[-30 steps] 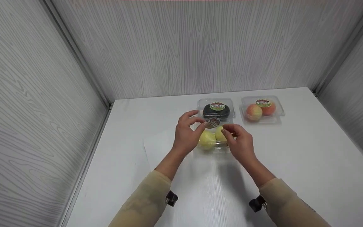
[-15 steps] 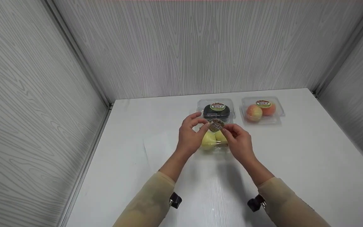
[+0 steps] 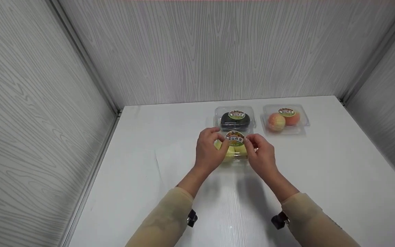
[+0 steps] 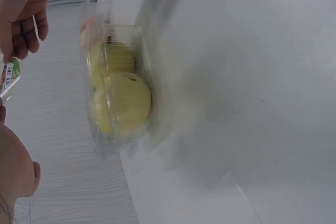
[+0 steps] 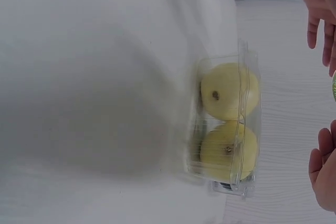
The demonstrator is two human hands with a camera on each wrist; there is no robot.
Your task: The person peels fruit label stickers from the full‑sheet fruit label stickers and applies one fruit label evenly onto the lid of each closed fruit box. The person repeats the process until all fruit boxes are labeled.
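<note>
Between my hands, raised over a clear plastic clamshell box (image 3: 241, 157), is a round sticker label (image 3: 235, 138) with a coloured print facing me. My left hand (image 3: 208, 151) pinches its left edge between thumb and fingers. On the opposite edge, the thumb and forefinger of my right hand (image 3: 263, 156) pinch it too. Two pale yellow round fruits (image 4: 126, 103) lie inside the box, whose lid is down. The left wrist view catches part of the label (image 4: 9, 80); in the right wrist view only a green sliver of it (image 5: 334, 85) shows.
Behind the yellow fruits stands a clear box holding dark fruit, with a similar round label (image 3: 236, 115). To its right, another labelled clear box contains two red-yellow fruits (image 3: 276, 122). Wood-grain panels (image 3: 197, 51) enclose the white table (image 3: 129, 178) at back and sides.
One second ago only my left hand held the label. My right thumb and forefinger have since taken its right edge, and the label has turned face toward me and come slightly lower.
</note>
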